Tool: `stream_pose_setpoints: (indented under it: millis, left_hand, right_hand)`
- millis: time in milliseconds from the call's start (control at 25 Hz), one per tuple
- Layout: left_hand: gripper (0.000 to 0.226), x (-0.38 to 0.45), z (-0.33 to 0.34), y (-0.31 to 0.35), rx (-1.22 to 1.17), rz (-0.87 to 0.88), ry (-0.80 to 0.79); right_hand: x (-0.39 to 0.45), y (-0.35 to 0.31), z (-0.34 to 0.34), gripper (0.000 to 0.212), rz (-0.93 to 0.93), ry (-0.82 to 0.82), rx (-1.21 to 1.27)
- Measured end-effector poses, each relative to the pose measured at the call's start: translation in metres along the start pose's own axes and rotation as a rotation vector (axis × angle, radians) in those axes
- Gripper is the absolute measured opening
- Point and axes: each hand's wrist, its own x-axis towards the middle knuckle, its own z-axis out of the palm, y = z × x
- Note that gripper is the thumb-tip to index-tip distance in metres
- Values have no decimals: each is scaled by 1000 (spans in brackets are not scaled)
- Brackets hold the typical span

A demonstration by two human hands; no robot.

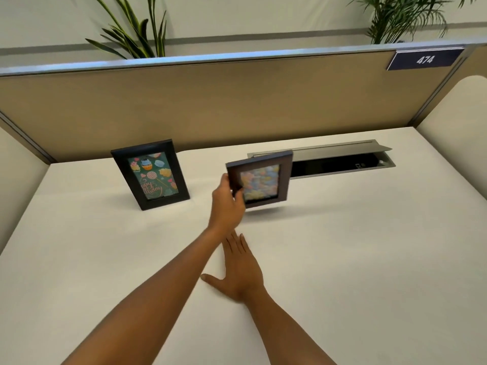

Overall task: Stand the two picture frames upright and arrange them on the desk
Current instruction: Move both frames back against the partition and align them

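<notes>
My left hand pinches the brown frame by its left edge above the desk; right hand flat, released. One-edge grip risks tipping on landing.

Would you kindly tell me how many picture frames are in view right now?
2. The black frame stands upright on the desk at the left; the brown frame is held above the desk by the left hand, near the open cable tray. None seem hidden.
</notes>
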Motion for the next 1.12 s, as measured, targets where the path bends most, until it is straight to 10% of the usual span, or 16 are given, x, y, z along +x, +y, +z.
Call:
stream_pose_setpoints:
  millis: [1120]
  left_hand:
    - [51,104,-34,-54,183,-371,66]
  right_hand:
    - [5,4,6,107,-33,28,2]
